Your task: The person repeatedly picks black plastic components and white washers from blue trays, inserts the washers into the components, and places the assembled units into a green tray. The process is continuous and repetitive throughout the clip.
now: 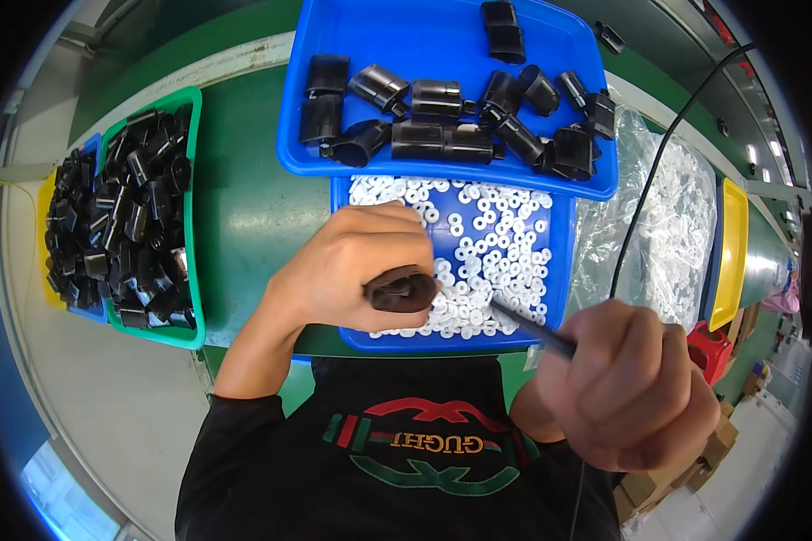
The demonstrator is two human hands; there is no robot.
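Note:
My left hand [356, 266] is closed around a small black plastic tube-shaped part [401, 290], held over the near edge of a blue tray [559, 270] full of small white rings [487, 252]. My right hand [627, 388] grips a thin dark rod-like tool [530, 326] whose tip points up-left into the white rings, close to the black part. A black cable [645, 194] runs from the right hand up and away to the right.
A larger blue tray [379, 27] behind holds several black plastic parts [442, 122]. A green bin [194, 216] at the left is heaped with similar black parts [122, 216]. A clear bag of white rings [672, 225] and a yellow bin [731, 252] lie at the right.

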